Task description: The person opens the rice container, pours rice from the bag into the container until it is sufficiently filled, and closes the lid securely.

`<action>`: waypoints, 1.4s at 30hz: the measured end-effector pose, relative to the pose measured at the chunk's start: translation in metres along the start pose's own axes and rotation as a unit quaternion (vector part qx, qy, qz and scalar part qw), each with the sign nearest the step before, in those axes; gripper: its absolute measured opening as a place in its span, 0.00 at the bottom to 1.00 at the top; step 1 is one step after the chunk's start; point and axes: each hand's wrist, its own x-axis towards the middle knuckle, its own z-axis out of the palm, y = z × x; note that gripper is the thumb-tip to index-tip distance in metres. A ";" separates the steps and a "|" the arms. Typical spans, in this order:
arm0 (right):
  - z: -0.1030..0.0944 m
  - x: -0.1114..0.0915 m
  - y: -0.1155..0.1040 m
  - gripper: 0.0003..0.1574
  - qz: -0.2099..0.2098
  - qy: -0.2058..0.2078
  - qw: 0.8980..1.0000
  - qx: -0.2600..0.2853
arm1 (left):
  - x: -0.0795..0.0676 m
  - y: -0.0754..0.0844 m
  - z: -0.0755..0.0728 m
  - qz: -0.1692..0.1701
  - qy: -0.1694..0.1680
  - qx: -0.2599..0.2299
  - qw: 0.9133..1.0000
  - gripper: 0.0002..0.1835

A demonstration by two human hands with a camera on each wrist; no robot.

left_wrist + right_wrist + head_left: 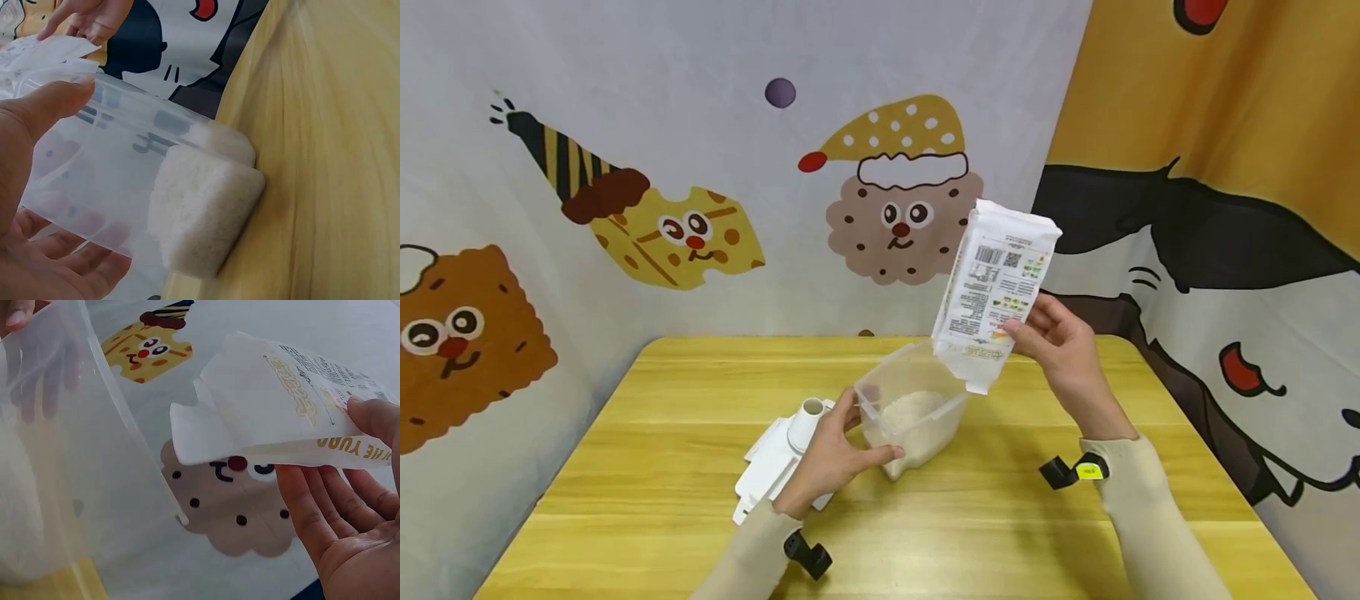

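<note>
The right hand [1063,346] holds a white paper bag [992,292] up above the desk [647,467], its grip pinching the bag's lower part, thumb on the printed face and fingers curled behind. The bag stands tilted with its open mouth turned down, and that mouth hangs just left of the right grip and right over the rim of a clear plastic container [913,417]. In the right wrist view the bag's [281,406] folded mouth edge shows just beside the container's [94,456] clear wall, thumb and fingers [312,506] closing on the bag from both sides.

The left hand [835,454] steadies the container, its grip spread around the near wall with the thumb lying along the front and the fingers on the left side. In the left wrist view the thumb [50,106] presses on the clear wall, and white rice [200,212] is heaped in the container's far bottom corner, resting against the desk [325,156].

Just behind the left grip lies a white lid with a round spout [786,454], flat on the desk and touching the hand's back
</note>
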 end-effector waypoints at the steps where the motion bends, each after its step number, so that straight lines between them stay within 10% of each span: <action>1: -0.003 -0.001 0.001 0.31 0.003 0.001 1.000 -0.001 | 0.000 0.000 0.000 0.000 -0.001 0.000 1.000 0.47; 25: -0.072 -0.031 0.043 0.47 0.169 0.001 0.985 -0.029 | -0.002 -0.004 -0.002 0.003 -0.004 0.005 1.000 0.46; 42: -0.097 -0.054 0.098 0.59 0.306 -0.019 0.934 -0.186 | 0.000 -0.004 -0.001 -0.002 -0.002 0.027 1.000 0.46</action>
